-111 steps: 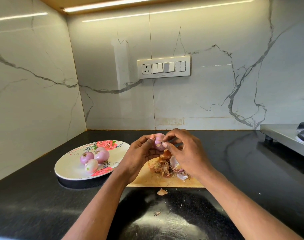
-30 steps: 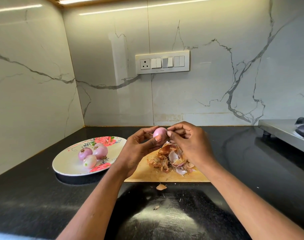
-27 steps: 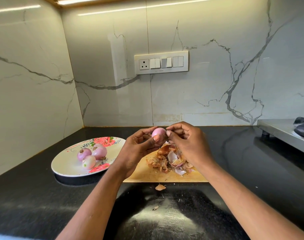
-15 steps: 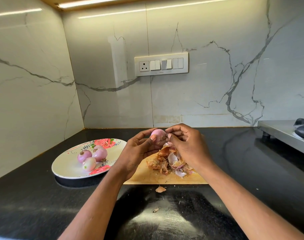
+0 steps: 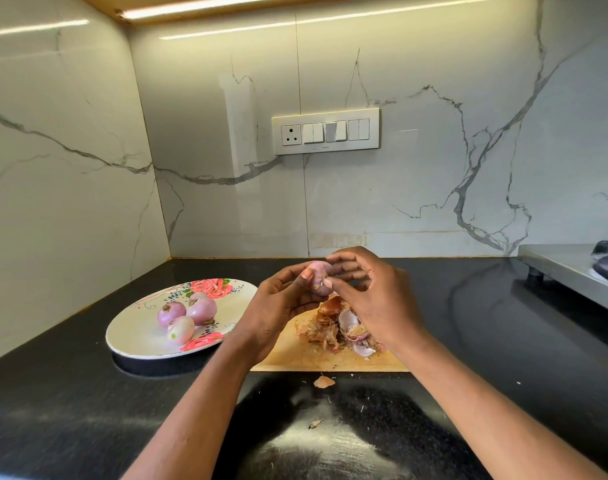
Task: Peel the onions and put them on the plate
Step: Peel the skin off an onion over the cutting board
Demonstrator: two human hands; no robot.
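A small pink onion [image 5: 317, 276] is held above the wooden cutting board [image 5: 288, 358]. My left hand [image 5: 278, 306] grips it from the left with fingers and thumb. My right hand [image 5: 368, 299] pinches at the onion's right side with thumb and forefinger. A heap of brown and pink onion skins [image 5: 337, 330] lies on the board under the hands. Three peeled onions [image 5: 184, 315] sit together on the white flowered plate [image 5: 132, 334] at the left.
The black countertop [image 5: 486, 341] carries a loose skin flake [image 5: 324, 381] in front of the board and small scraps nearer me. A steel stove edge [image 5: 569, 271] stands at the right. Marble walls close the corner behind and to the left.
Both hands stay on the onion over the board. The right thumb and forefinger have shifted slightly down its right side, picking at it. The skin heap and plate are unchanged.
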